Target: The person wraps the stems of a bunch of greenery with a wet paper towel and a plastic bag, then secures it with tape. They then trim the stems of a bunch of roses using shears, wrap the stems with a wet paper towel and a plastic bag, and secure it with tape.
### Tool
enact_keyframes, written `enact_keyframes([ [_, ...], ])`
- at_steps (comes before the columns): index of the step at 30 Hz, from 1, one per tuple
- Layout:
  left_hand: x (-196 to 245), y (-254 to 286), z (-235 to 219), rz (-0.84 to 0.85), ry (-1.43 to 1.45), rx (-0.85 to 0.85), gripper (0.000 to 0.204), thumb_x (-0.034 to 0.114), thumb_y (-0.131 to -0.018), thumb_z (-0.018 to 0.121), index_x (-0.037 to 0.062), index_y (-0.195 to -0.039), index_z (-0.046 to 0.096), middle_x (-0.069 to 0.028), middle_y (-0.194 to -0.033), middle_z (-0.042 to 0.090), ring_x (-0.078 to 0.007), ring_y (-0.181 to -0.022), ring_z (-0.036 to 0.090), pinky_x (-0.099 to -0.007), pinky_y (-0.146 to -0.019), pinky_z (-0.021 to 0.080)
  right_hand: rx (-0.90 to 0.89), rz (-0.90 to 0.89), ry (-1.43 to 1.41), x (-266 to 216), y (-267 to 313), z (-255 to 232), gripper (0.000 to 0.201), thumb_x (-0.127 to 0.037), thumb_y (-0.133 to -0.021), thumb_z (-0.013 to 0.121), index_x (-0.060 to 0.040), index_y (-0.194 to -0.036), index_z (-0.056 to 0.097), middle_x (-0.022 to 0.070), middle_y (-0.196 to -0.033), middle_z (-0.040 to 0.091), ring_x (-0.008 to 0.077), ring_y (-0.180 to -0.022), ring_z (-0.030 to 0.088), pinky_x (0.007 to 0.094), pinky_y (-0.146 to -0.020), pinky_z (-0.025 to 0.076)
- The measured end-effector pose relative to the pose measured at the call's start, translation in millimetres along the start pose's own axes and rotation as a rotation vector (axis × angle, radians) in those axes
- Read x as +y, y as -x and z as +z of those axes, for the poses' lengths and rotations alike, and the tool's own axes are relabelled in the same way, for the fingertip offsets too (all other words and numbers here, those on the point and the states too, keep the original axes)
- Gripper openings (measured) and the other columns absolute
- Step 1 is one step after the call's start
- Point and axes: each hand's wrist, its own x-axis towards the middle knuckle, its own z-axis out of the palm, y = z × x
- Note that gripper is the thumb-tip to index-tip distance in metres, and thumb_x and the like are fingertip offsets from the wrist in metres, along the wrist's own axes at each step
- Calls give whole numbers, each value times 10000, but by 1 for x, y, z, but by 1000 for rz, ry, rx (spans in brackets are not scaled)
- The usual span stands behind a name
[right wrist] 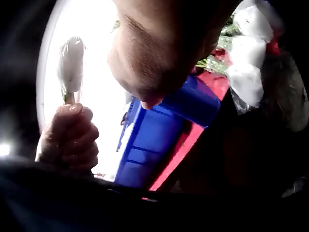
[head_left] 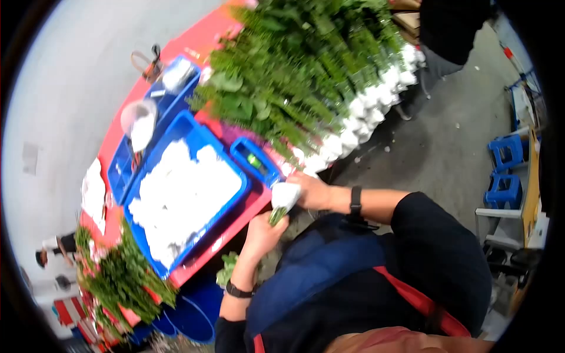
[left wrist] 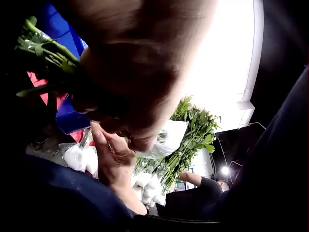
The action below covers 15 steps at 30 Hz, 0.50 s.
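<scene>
The left hand (right wrist: 72, 140) grips a bunch (head_left: 276, 216) by its stems; the right wrist view shows clear film (right wrist: 81, 48) over its white end (right wrist: 71, 68), lost from the head. The right hand (head_left: 312, 192) is just beside; I can't tell its grip. Beyond sit a blue tub (head_left: 197, 130) of white wadding (head_left: 182, 194), then leafy bundles (head_left: 294, 76).

You wear a black short-sleeved cloth top (head_left: 365, 306), its loose right sleeve (head_left: 438, 235) and left sleeve (head_left: 229, 336) leaving both forearms uncovered. Over your front lies a dark blue cloth panel (head_left: 323, 259), apron-like, with a bright red flat strap (head_left: 406, 291) running along one side and a narrower red strip (head_left: 258, 343) on the other. Your left grip (head_left: 263, 233) and right grip (head_left: 313, 192) are bare hands. A black left wristband (head_left: 238, 289) and a black right wristband (head_left: 355, 200) circle your wrists.
</scene>
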Motion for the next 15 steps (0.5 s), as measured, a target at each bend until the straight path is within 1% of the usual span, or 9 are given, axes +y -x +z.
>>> enact_keyframes([
  [1,-3,-2,1,-87,-5,16,348,293,-834,612,-43,-746,592,-209,-584,548,-282,-536,589,-401,-558,452,12,13,58,-5,-3,-1,146,-126,-717,647,-60,-846,625,117,-796,638,312,-797,597,399,-695,476],
  [3,-19,-12,7,-29,-102,165,308,258,-831,621,-28,-731,559,-140,-523,492,-176,-492,484,-384,-530,430,-56,217,-220,15,-2,28,101,-181,-751,660,-86,-717,649,111,-738,604,349,-736,558,451,-628,440],
  [4,-24,-17,4,-30,-154,181,318,261,-817,584,-50,-751,584,-255,-618,539,-379,-616,613,-449,-584,448,-131,120,-186,20,6,44,129,-202,-769,654,-83,-722,664,98,-725,626,322,-711,574,434,-616,447],
  [5,-31,-18,3,58,-255,284,332,288,-807,606,-40,-752,601,-279,-678,570,-419,-679,618,-477,-613,457,-204,25,-149,20,10,54,159,-223,-786,648,-79,-728,680,86,-712,647,294,-686,590,417,-604,453],
  [7,-36,-13,-6,-16,-405,394,329,310,-803,620,-16,-760,628,-277,-739,605,-425,-734,624,-490,-640,468,-499,175,-613,-15,-2,29,205,-230,-799,629,-71,-687,694,73,-650,665,190,-568,601,349,-505,442],
  [9,-65,-17,1,-114,-579,382,318,311,-788,597,-4,-769,643,-227,-715,628,-394,-683,628,-453,-605,476,-709,505,-1068,-62,-31,6,174,-173,-800,624,-48,-702,694,50,-658,676,127,-490,560,288,-462,419],
  [12,-55,0,5,187,-344,231,331,357,-829,581,41,-780,663,-159,-735,664,-352,-697,647,-391,-600,493,-708,864,-1056,-77,-67,4,235,-174,-836,599,-28,-660,657,82,-659,669,129,-458,545,267,-408,381],
  [13,-89,-9,7,221,-156,215,292,357,-835,612,70,-861,663,-133,-821,667,-323,-757,651,-378,-629,500,-693,926,-1096,-74,-74,9,247,-188,-855,596,-24,-679,652,98,-665,671,133,-464,557,271,-400,384],
  [15,-86,-9,9,314,-644,299,289,340,-816,661,86,-953,646,-137,-907,649,-306,-804,646,-383,-660,503,-678,957,-1232,-72,-91,6,251,-215,-887,596,28,-862,648,146,-751,688,170,-556,628,264,-431,436],
])
